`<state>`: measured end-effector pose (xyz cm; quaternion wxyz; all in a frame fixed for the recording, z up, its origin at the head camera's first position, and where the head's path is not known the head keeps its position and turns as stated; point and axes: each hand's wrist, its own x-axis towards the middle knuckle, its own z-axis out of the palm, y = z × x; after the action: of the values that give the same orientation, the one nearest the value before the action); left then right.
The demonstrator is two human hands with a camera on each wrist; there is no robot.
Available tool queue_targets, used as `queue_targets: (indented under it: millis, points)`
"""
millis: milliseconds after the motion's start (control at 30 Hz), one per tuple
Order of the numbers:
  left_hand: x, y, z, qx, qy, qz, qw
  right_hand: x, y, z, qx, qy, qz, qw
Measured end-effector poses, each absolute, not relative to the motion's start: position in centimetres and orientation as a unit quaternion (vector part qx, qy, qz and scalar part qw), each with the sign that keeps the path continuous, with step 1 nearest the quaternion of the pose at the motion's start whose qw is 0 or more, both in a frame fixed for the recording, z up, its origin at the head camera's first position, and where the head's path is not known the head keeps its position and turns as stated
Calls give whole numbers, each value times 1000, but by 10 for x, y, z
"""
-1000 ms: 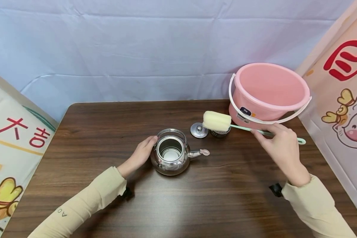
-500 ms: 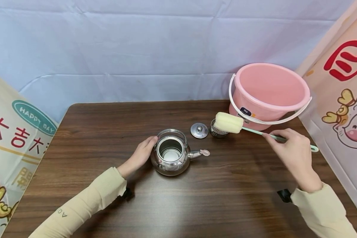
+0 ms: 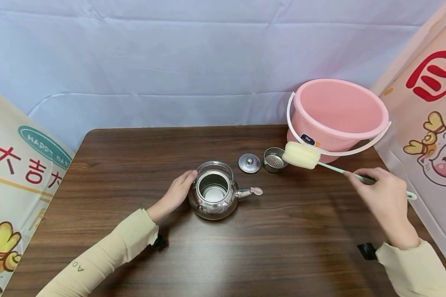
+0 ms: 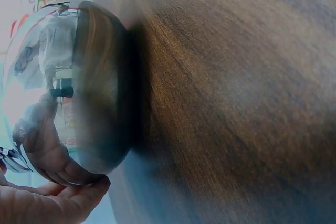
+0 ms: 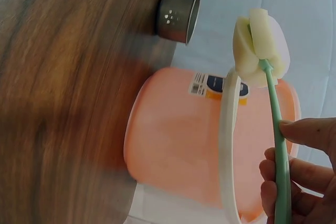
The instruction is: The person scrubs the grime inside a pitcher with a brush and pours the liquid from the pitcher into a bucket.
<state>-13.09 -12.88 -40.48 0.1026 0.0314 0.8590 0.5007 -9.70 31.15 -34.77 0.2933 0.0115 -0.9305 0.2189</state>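
Note:
A shiny steel kettle point(image 3: 212, 206) stands upright on the table, lidless, with its spout to the right. My left hand point(image 3: 175, 194) rests against the kettle's left side, fingers fairly straight along the round wall. In the left wrist view, fingertips point(image 4: 97, 190) touch the kettle body point(image 4: 68, 93). My right hand point(image 3: 384, 196) grips the green handle of a sponge brush point(image 3: 302, 155), held in the air in front of the bucket. Its pale yellow sponge head point(image 5: 262, 45) points left. The right wrist view shows thumb and fingers around the brush handle point(image 5: 281, 171).
Behind the brush stands a pink bucket point(image 3: 304, 128) with a white handle, at the table's back right corner. Between kettle and bucket are the metal lid point(image 3: 250, 163) and a perforated steel strainer point(image 3: 274, 160). Printed cloths hang at both sides, a pale blue one behind.
My right hand has carried the sponge brush rightward and slightly toward me, uncovering the strainer. The left hand and kettle have stayed put. The left cloth has shifted.

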Motion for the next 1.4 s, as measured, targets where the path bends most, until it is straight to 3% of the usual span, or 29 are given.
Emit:
queue_targets:
  millis: [500, 733, 1000, 1400]
  points:
    - [-130, -130, -406, 28, 856, 504, 109, -86, 333, -355, -46, -942, 199, 265]
    - [-127, -129, -405, 41, 858, 507, 79, -84, 341, -361, -63, -952, 193, 227]
    - [-129, -129, -404, 26, 858, 502, 104, -84, 348, -370, -60, -959, 186, 205]
    - [-128, -130, -405, 38, 848, 518, 104, -85, 355, -377, -89, -974, 181, 107]
